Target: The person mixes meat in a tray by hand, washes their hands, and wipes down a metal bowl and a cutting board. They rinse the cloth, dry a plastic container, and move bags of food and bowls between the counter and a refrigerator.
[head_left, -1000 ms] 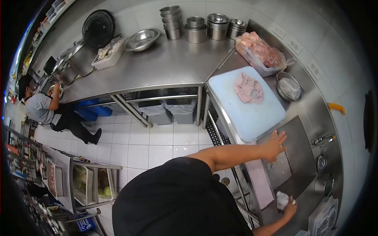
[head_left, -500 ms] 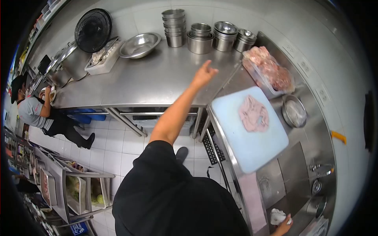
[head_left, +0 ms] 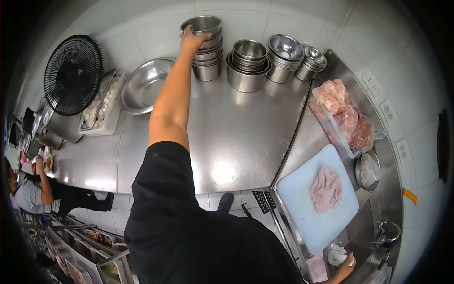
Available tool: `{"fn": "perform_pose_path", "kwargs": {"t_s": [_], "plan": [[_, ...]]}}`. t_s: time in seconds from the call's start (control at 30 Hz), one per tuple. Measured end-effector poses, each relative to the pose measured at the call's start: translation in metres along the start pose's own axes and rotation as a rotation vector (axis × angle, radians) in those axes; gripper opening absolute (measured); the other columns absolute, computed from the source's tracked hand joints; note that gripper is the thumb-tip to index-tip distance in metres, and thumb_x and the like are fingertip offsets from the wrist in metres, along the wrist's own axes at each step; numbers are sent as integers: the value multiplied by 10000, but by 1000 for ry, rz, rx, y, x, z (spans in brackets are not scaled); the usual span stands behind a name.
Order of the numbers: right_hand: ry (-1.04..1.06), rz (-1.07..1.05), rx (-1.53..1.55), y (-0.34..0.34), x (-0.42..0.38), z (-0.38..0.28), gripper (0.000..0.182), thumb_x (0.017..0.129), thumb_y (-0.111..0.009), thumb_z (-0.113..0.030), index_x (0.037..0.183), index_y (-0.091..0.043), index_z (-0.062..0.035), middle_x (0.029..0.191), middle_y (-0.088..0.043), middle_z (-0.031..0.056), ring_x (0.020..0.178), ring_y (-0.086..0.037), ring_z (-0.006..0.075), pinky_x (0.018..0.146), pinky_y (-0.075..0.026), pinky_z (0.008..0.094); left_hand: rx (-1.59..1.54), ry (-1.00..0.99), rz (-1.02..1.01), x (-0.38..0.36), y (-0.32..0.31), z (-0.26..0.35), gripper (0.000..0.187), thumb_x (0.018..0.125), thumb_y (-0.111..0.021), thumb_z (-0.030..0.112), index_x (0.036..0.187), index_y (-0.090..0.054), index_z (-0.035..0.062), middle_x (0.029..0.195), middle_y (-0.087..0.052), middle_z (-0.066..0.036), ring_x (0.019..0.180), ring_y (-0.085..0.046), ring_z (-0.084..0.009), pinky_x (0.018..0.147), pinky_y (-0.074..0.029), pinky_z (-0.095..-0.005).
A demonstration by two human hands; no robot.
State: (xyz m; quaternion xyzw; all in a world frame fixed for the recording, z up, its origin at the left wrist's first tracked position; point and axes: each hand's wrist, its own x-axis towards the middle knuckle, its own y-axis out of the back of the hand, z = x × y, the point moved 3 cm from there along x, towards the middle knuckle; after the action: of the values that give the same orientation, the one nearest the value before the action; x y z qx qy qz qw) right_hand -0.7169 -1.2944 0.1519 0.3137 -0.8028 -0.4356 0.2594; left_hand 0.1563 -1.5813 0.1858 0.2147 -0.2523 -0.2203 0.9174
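Observation:
My left hand (head_left: 192, 41) reaches across the counter to a tall stack of stainless steel pots (head_left: 207, 72). Its fingers are at the near rim of the top pot (head_left: 204, 22), closed on the edge as far as I can see. Low on the right, at the sink, my right hand (head_left: 346, 268) is closed on a crumpled white cloth (head_left: 336, 255); part of the hand is hidden. A crumpled pinkish cloth (head_left: 326, 188) lies on the pale blue cutting board (head_left: 302, 215) nearby.
More nested steel pots (head_left: 247, 78) and bowls (head_left: 285, 47) line the wall. Left stand a wide steel basin (head_left: 142, 90), a white tub (head_left: 113, 106) and a black fan (head_left: 74, 75). Raw meat (head_left: 347, 118) fills a clear container. A co-worker (head_left: 35, 194) works at far left.
My left hand has moved left and forward from over the counter to the top pot. The view has shifted toward the counter. My right hand stays with the white cloth.

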Motion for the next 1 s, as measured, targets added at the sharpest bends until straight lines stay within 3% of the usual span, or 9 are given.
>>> {"fn": "perform_pose_path", "kwargs": {"t_s": [0.1,0.2,0.27,0.4,0.5,0.6,0.77,0.9,1.0], "plan": [[-86,6,-30,2,-14,-23,595,852,-623,-523,1123,-650,7,1083,-648,239,960,-614,360,875,-466,413,-36,20,-79,9,3,-6,838,628,-840,443,1297,-495,76,1418,-335,-259,1331,-349,-381,1034,-398,-402],[-64,-115,152,-24,30,42,630,850,-577,-603,1175,-568,-63,855,-618,100,615,-594,185,388,-468,292,144,-137,189,9,2,-6,761,617,-839,461,1196,-568,48,1282,-455,-229,1233,-431,-363,1000,-415,-406],[-63,-89,148,-27,28,44,587,862,-569,-594,1129,-572,-71,816,-599,74,613,-587,163,379,-460,282,209,-214,353,11,4,-8,700,634,-828,456,1152,-600,45,1247,-481,-230,1167,-492,-358,967,-433,-405],[-24,-116,158,-39,25,49,575,869,-565,-590,1125,-573,-74,817,-603,74,620,-589,158,370,-437,261,3,-32,-9,1,14,4,588,650,-819,452,1046,-644,54,1247,-471,-219,1119,-523,-347,944,-444,-404],[-42,-66,183,-46,25,55,559,876,-567,-578,1114,-577,-72,839,-612,80,632,-594,157,390,-434,252,10,-53,25,-4,19,12,503,667,-816,420,973,-652,57,1184,-470,-161,1018,-566,-298,862,-484,-390],[12,-13,-73,-15,-18,-50,616,847,-622,-541,1120,-649,10,1080,-650,237,949,-614,361,864,-470,415,12,-125,99,-4,21,14,480,681,-810,420,957,-657,59,1126,-489,-147,979,-565,-282,834,-484,-388],[7,3,8,-19,-13,-53,595,858,-618,-529,1101,-657,13,1066,-656,228,942,-618,350,856,-475,410,-10,-161,31,19,31,19,525,672,-803,479,962,-667,63,1149,-547,-184,1006,-581,-306,843,-478,-390],[22,38,26,-22,-15,-66,515,880,-630,-452,1071,-664,25,1036,-665,218,922,-624,335,856,-480,395,13,-454,137,5,54,52,449,666,-820,393,907,-658,50,992,-520,-135,868,-578,-273,771,-493,-388],[95,0,106,-31,-7,-51,465,885,-654,-388,1088,-651,30,1074,-656,204,932,-620,312,860,-484,385,54,-633,150,-16,58,58,393,680,-816,333,902,-652,53,1195,-507,-187,925,-601,-330,798,-503,-399]]}}
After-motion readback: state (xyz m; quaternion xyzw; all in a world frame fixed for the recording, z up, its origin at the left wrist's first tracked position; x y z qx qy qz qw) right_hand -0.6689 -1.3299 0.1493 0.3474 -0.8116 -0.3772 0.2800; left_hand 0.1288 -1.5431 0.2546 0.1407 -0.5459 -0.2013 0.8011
